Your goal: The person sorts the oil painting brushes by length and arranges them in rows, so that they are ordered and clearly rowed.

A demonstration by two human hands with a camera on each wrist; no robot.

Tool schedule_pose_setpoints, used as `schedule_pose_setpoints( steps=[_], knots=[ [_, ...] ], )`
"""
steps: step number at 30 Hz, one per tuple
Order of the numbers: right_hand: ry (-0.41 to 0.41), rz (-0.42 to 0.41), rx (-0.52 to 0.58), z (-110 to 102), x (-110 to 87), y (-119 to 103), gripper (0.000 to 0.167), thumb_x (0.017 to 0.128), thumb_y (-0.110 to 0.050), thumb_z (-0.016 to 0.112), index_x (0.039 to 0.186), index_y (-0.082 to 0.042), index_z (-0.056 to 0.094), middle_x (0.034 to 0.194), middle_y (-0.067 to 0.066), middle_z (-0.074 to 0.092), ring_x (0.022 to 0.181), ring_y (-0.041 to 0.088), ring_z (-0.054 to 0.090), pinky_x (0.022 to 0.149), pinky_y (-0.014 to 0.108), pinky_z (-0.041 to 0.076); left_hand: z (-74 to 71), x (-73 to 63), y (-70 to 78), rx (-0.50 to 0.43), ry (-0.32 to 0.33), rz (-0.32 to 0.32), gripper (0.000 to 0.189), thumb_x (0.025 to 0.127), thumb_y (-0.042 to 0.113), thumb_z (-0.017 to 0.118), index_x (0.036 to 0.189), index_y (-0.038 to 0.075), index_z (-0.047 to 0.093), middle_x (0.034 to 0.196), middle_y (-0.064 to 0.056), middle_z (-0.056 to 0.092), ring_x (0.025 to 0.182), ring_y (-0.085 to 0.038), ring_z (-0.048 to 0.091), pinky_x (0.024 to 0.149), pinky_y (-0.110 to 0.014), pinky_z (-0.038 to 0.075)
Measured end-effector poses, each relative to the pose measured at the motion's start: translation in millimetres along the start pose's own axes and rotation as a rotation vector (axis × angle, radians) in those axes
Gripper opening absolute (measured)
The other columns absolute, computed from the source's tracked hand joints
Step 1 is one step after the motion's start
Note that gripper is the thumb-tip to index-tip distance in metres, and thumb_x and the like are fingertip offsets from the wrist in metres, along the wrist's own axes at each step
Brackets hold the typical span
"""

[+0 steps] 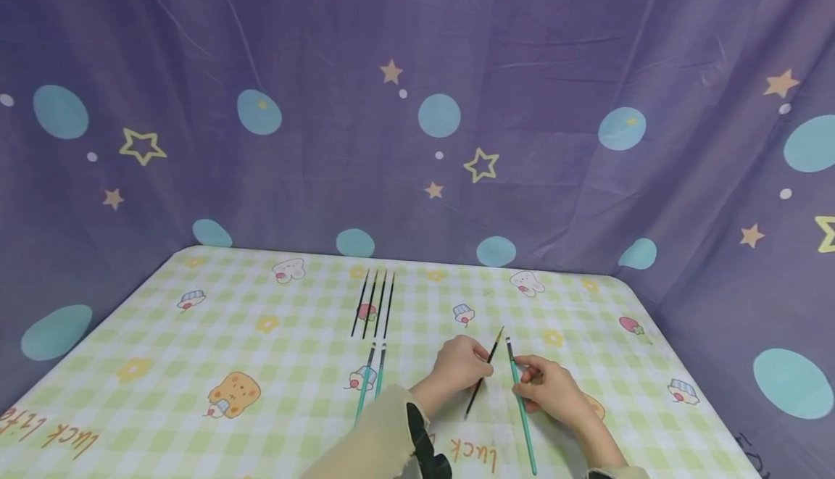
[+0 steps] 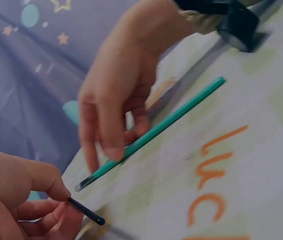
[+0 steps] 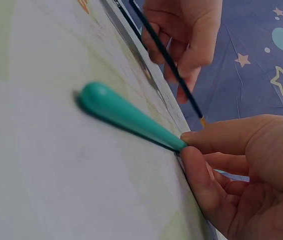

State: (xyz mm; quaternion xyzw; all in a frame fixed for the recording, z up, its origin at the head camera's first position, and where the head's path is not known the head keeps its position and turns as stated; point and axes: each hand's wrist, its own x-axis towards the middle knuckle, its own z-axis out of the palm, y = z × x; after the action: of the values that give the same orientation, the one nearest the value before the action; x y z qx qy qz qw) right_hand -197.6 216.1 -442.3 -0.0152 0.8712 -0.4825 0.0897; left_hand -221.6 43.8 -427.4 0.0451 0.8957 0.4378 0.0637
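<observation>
My left hand (image 1: 462, 363) pinches a thin black paintbrush (image 1: 477, 393) between thumb and fingers, its bristle tip pointing away from me. In the left wrist view, the end of its dark handle (image 2: 86, 211) sticks out past the fingertips. Just to the right, my right hand (image 1: 553, 388) holds a teal paintbrush (image 1: 525, 428) near the middle, thumb and finger on the handle. This brush slants along the tablecloth, rounded handle end toward me. The right wrist view shows that thick teal end (image 3: 116, 107) close up, with the left hand (image 3: 186, 35) and black brush beyond.
Several thin black brushes (image 1: 363, 303) lie side by side at the back, left of centre. Nearer, two teal brushes (image 1: 367, 385) lie in parallel, partly covered by the left sleeve (image 1: 368, 439). A checked tablecloth (image 1: 293, 363) covers the table; a purple curtain (image 1: 339, 160) hangs behind.
</observation>
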Motion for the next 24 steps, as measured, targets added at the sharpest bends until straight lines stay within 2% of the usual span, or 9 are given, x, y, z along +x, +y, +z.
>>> schedule_pose_setpoints(
  steps=[4, 9, 14, 19, 24],
  knots=[
    [0.020, 0.013, -0.010, 0.1, 0.0, -0.7, 0.051, 0.076, -0.006, 0.069, 0.124, 0.000, 0.052, 0.081, 0.005, 0.052, 0.063, 0.015, 0.058, 0.052, 0.027, 0.052, -12.8, 6.3, -4.1, -0.087, -0.019, -0.017, 0.012, 0.073, 0.010, 0.068, 0.085, 0.010, 0.069, 0.054, 0.003, 0.058, 0.041, -0.010, 0.050, 0.042, -0.022, 0.040],
    [0.028, 0.012, -0.018, -0.1, -0.3, -0.6, 0.052, 0.075, -0.007, 0.070, 0.124, -0.001, 0.052, 0.081, 0.005, 0.052, 0.063, 0.015, 0.057, 0.051, 0.027, 0.052, -30.8, 13.9, -11.1, -0.125, -0.027, -0.013, 0.014, 0.073, 0.009, 0.066, 0.086, 0.009, 0.069, 0.058, 0.000, 0.059, 0.046, -0.011, 0.052, 0.045, -0.022, 0.040],
    [0.008, -0.003, -0.012, -1.0, -0.4, 0.6, 0.053, 0.076, -0.008, 0.070, 0.124, 0.000, 0.051, 0.082, 0.005, 0.052, 0.064, 0.015, 0.057, 0.052, 0.026, 0.052, -49.6, 21.6, -19.6, -0.169, -0.025, -0.022, 0.018, 0.075, 0.008, 0.064, 0.092, 0.006, 0.068, 0.066, -0.001, 0.062, 0.050, -0.012, 0.055, 0.048, -0.026, 0.045],
    [0.000, -0.009, -0.008, -2.0, -0.7, 0.9, 0.053, 0.076, -0.009, 0.070, 0.125, 0.000, 0.050, 0.082, 0.005, 0.051, 0.064, 0.015, 0.056, 0.052, 0.026, 0.052, -66.3, 29.0, -28.6, -0.217, 0.001, -0.039, 0.019, 0.076, 0.007, 0.064, 0.095, 0.002, 0.068, 0.073, -0.004, 0.064, 0.052, -0.010, 0.056, 0.054, -0.027, 0.052],
    [-0.012, -0.015, 0.000, -1.6, -0.9, 0.3, 0.054, 0.076, -0.010, 0.070, 0.125, 0.001, 0.050, 0.082, 0.006, 0.051, 0.064, 0.015, 0.056, 0.052, 0.027, 0.052, -86.1, 32.8, -38.5, -0.237, 0.047, -0.058, 0.022, 0.079, 0.008, 0.062, 0.100, 0.002, 0.067, 0.082, -0.008, 0.066, 0.058, -0.012, 0.060, 0.059, -0.031, 0.054]
  ],
)
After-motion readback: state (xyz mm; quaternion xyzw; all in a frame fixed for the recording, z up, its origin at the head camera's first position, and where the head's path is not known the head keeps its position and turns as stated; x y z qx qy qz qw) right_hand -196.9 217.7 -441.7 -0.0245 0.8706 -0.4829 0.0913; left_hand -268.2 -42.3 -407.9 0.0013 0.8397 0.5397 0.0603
